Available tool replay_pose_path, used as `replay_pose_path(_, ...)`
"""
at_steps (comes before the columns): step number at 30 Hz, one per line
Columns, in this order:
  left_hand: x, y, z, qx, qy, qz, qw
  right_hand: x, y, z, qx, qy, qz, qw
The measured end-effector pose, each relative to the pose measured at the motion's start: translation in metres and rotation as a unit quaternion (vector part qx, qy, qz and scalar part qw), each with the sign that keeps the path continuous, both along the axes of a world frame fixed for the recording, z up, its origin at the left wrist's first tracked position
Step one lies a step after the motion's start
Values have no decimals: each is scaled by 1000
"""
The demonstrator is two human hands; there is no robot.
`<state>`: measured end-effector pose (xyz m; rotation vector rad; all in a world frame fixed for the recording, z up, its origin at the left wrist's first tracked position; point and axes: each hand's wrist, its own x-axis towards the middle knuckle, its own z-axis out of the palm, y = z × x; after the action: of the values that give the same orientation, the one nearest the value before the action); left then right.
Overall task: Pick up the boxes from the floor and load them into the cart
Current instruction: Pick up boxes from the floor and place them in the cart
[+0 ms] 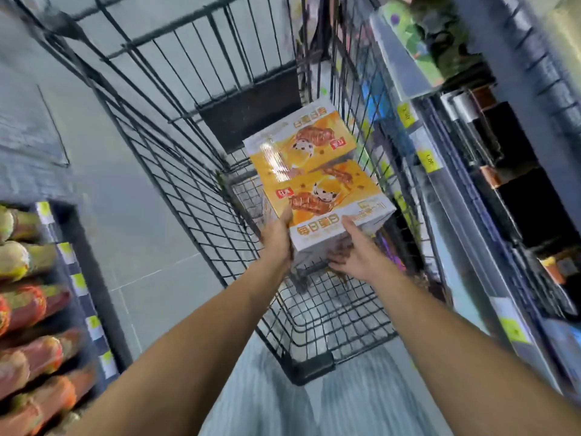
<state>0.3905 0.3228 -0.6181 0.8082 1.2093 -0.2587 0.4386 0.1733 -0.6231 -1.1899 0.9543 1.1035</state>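
Observation:
A black wire cart (176, 158) stands in the aisle ahead of me. Two orange-and-white boxes with a cow picture lie inside it along its right side. The far box (301, 136) rests deeper in the basket. The near box (327, 202) butts against it. My left hand (278, 237) grips the near box's left front corner. My right hand (355, 253) cups its front face from below, thumb up on the front edge. Both forearms reach into the cart from the bottom of the view.
Shelves with red and orange packets (28, 309) line the left side. On the right, shelving (440, 171) with yellow price tags stands close against the cart. Grey tiled floor (125, 234) lies left of the cart.

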Motion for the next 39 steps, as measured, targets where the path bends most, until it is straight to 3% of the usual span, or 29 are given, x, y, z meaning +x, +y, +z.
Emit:
replay_pose_path(7, 4, 15, -47, -70, 23, -66, 995, -14, 22, -47, -33, -39, -152, 987)
replay_pose_path(15, 19, 20, -48, -17, 128, -124, 984, -7, 27, -77, -79, -65, -218, 971)
replay_pose_path(19, 22, 19, -74, -42, 149, -153, 976, -5, 32, -74, -97, -64, -229, 966)
replay_pose_path(30, 34, 31, -10, -25, 135, -242, 961, -12, 31, -16, -89, -109, -199, 970)
replay_pose_path(35, 30, 24, 19, 8, 66, -348, 935, -31, 18, 23, -82, -147, -183, 969)
replay_pose_path(39, 34, -4, 66, 55, 30, -447, 892, -50, -6, 47, -95, -163, -218, 958)
